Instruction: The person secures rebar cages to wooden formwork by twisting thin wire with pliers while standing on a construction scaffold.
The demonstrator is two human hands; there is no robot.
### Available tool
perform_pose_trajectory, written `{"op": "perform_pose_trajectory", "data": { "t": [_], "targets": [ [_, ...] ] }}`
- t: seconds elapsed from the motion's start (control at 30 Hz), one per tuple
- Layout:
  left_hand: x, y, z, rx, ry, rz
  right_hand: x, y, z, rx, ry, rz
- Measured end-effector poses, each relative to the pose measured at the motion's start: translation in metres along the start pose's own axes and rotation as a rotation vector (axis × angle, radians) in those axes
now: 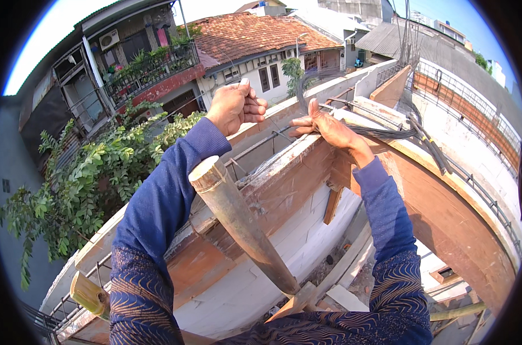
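My left hand is raised above the far side of the wooden formwork, its fingers curled in; whether something thin is in them I cannot make out. Beside it, my right hand rests at the formwork's top edge, thumb up and fingers stretched to the left, with nothing seen in it. Steel reinforcing bars run inside the form below both hands. A bundle of dark tie wire lies on the form just right of my right hand. Pincers with dark handles and yellow bands lie over the wire's end.
A thick bamboo pole rises between my arms, and a second cut bamboo end shows at lower left. A plywood form side curves away right. Leafy branches reach in from the left. Below is a white block wall.
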State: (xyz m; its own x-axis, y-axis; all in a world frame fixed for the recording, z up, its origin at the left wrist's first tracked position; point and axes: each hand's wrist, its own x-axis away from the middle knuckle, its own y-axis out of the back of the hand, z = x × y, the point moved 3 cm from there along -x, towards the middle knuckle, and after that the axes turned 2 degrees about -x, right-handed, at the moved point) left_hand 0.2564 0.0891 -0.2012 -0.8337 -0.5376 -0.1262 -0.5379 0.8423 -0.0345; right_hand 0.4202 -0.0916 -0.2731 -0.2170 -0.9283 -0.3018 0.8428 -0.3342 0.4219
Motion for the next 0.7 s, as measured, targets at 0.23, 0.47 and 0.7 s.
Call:
{"op": "perform_pose_trajectory", "data": {
  "t": [0.23, 0.47, 0.7],
  "targets": [
    [-0.034, 0.036, -0.027, 0.026, -0.158, -0.276, 0.016, -0.001, -0.004, -0.030, 0.021, 0.050],
    [-0.064, 0.100, -0.054, 0.107, -0.219, -0.630, 0.014, -0.002, -0.009, -0.123, 0.181, 0.019],
    [-0.051, 0.090, -0.071, -0.022, -0.278, -0.455, 0.012, -0.001, -0.015, -0.084, 0.210, -0.005]
  ]
}}
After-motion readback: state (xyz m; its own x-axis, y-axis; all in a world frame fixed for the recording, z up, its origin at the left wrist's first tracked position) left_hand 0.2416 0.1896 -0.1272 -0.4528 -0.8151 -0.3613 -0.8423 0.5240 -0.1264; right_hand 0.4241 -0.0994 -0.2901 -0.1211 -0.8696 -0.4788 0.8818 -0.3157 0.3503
